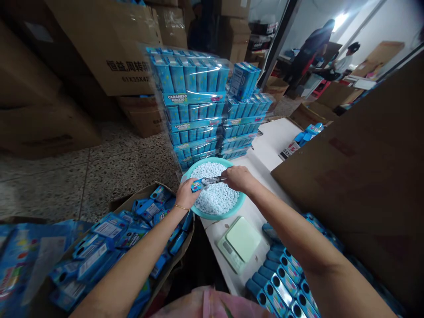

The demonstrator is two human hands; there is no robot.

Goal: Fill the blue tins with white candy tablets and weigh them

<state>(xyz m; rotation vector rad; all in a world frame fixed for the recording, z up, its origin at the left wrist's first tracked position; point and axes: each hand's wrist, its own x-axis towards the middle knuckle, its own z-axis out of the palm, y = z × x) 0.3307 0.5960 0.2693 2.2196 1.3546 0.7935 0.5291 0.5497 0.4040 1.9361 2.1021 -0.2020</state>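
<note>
My left hand [186,193] and my right hand [237,178] together hold a small blue candy box [207,181] flat over a teal bowl [236,209] filled with pale blue candies [215,196]. The left hand grips the box's left end, and the right hand pinches its right end. Both hands are closed on the box. A gold bangle circles my left wrist.
A pale green scale [240,242] sits on the white table [274,137] below the bowl. Rows of blue boxes [281,282] lie at lower right. A carton of loose blue boxes [132,229] stands left. Wrapped blue packs [198,106] are stacked behind. People stand far right.
</note>
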